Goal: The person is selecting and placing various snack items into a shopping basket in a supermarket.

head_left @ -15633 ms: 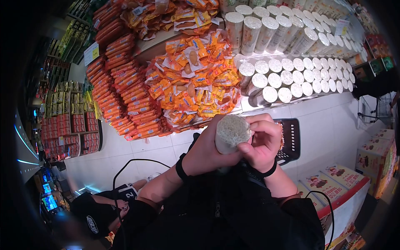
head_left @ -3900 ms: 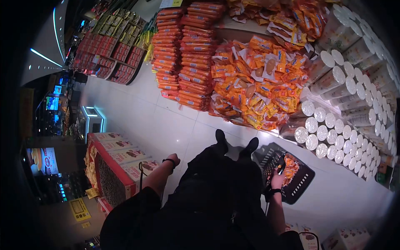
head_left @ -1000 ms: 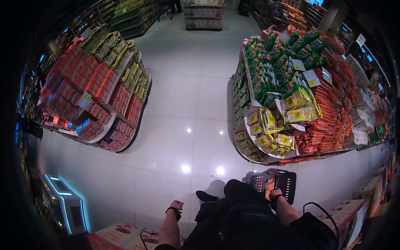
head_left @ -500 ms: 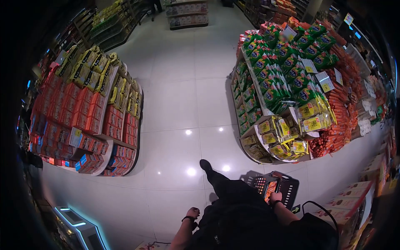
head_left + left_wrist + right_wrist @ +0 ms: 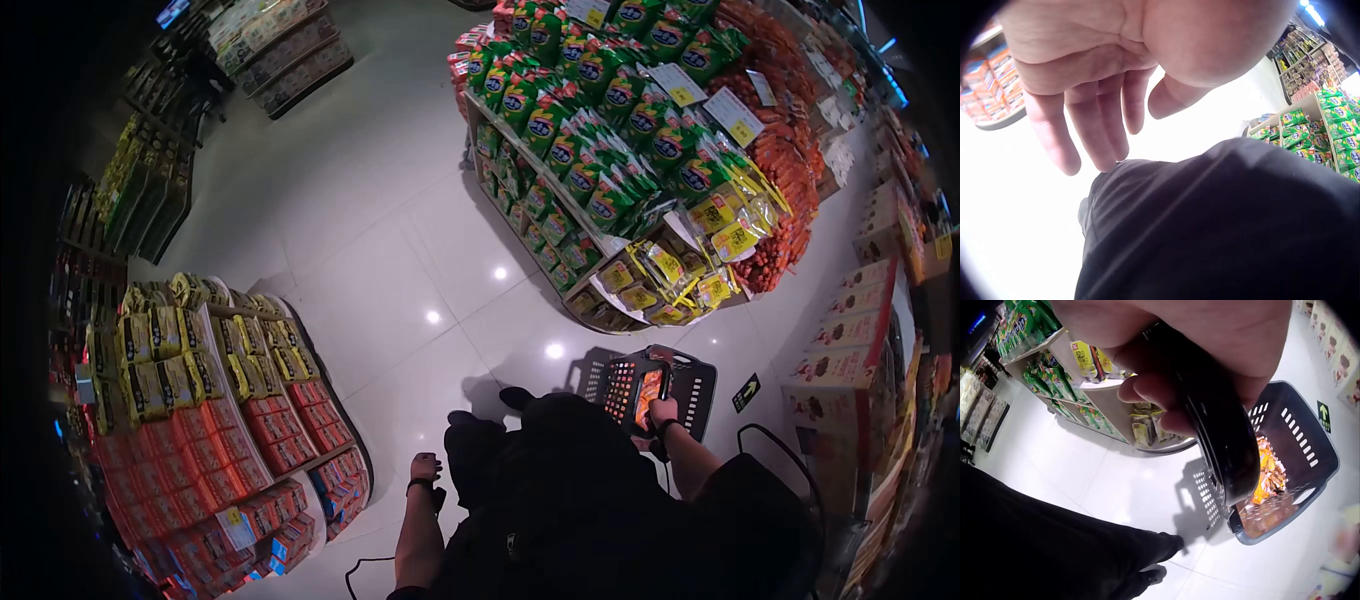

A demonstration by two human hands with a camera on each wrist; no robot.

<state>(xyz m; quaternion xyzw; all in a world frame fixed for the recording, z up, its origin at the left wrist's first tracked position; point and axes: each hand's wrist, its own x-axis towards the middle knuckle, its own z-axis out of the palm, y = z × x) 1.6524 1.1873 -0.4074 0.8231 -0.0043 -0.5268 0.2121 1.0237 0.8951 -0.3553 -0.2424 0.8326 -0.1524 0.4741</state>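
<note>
One shopping basket [image 5: 690, 385] and one green arrow sticker [image 5: 746, 392] are on the floor [image 5: 395, 250], along with two shoes [image 5: 1169, 547], while the orange packets [image 5: 1269, 472] inside the basket overlap too much to count. At least four price cards [image 5: 733, 115] show on the shelf unit [image 5: 538, 180] of green bags [image 5: 610, 198], and one price tag [image 5: 235, 525] is near the lower edge of the other shelf [image 5: 305, 515]. The green bags, yellow packs [image 5: 735, 240] and red boxes [image 5: 150, 455] each number many, too crowded for an exact count.
</note>
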